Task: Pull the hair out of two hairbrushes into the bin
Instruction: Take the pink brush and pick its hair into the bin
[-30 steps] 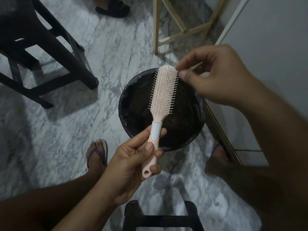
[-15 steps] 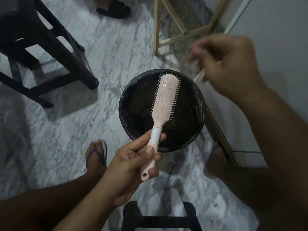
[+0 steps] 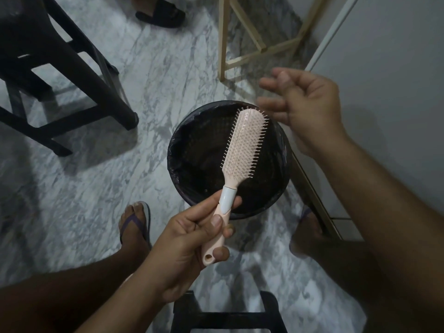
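A pink paddle hairbrush [image 3: 243, 143] with a white band on its handle is held bristles up over the round black-lined bin [image 3: 192, 150] on the floor. My left hand [image 3: 189, 243] grips the brush by its handle. My right hand [image 3: 305, 109] hovers just right of the brush head, above the bin's far right rim, fingers spread and relaxed, holding nothing that I can see. A second brush is not in view.
A black stool [image 3: 57, 75] stands at the left and another black stool [image 3: 228, 313] sits under me at the bottom. A wooden frame [image 3: 242, 37] stands behind the bin. A white cabinet [image 3: 389, 68] flanks the right. Someone's sandalled foot [image 3: 161, 10] is at the top.
My right hand pinched at the tip of the brush head, pulled up and away to the right, then opened its fingers over the bin's rim. The brush dropped slightly and tilted.
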Demonstrator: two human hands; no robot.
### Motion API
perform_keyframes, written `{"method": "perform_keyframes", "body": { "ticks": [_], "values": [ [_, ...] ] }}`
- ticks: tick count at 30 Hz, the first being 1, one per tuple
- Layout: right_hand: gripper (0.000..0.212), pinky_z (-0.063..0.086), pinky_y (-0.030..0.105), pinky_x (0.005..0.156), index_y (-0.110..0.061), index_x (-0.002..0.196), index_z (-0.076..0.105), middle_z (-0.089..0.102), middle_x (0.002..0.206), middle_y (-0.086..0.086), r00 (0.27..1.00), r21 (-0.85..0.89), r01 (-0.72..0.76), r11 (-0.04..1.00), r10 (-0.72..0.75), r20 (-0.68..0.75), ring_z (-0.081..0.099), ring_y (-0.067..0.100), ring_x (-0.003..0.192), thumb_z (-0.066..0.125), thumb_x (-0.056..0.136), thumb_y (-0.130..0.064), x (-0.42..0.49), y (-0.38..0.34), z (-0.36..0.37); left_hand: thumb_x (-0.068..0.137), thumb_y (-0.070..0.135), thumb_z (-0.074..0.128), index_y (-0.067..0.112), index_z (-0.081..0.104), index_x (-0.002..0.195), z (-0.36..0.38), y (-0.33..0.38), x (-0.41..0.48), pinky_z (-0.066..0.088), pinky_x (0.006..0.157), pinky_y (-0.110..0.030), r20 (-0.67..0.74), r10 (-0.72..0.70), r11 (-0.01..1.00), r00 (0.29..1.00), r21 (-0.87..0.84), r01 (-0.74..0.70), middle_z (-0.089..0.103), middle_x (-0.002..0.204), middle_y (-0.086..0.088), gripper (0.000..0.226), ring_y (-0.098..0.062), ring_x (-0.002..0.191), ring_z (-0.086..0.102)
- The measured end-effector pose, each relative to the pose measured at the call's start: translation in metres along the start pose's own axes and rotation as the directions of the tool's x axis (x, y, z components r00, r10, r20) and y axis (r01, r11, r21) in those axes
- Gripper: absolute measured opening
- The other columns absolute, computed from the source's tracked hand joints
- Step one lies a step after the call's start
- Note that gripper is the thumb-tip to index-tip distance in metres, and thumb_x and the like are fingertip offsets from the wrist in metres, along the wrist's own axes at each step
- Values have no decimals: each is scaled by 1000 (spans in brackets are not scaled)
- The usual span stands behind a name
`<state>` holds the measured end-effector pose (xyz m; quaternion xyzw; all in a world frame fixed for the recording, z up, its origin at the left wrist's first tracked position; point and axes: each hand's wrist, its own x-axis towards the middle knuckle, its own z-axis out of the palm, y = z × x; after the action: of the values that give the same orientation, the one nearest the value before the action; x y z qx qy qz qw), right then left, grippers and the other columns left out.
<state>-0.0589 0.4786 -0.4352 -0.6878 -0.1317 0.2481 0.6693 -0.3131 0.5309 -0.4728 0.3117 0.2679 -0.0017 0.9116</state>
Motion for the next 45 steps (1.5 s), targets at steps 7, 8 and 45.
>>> {"method": "perform_keyframes", "body": {
  "ticks": [7, 8, 45],
  "values": [
    [59, 58, 23, 71, -29, 119, 70, 64, 125, -13, 887, -482, 379, 790, -162, 432, 62, 1, 111, 86, 65, -48, -29, 13, 11, 88, 6, 61, 14, 66, 128, -3, 6, 5, 44, 52, -23, -150, 47, 998, 988, -39, -53, 66, 133, -5, 41, -12, 73, 55],
    [67, 58, 25, 74, -28, 122, 69, 60, 134, -11, 853, -513, 438, 738, -163, 495, 58, 1, 119, 88, 61, -48, -31, 19, 13, 89, 6, 61, 14, 66, 128, -3, 6, 5, 44, 52, -23, -157, 51, 997, 986, -43, -58, 67, 132, -5, 41, -13, 73, 55],
    [16, 48, 15, 64, -16, 98, 74, 68, 82, -5, 883, -461, 469, 753, -383, 271, 62, 2, 69, 74, 87, -28, -20, -18, 11, 90, 4, 58, 16, 61, 134, -8, 2, 6, 47, 58, -25, -147, 97, 994, 984, 62, -89, 66, 133, -4, 46, -12, 77, 59]
  ]
}}
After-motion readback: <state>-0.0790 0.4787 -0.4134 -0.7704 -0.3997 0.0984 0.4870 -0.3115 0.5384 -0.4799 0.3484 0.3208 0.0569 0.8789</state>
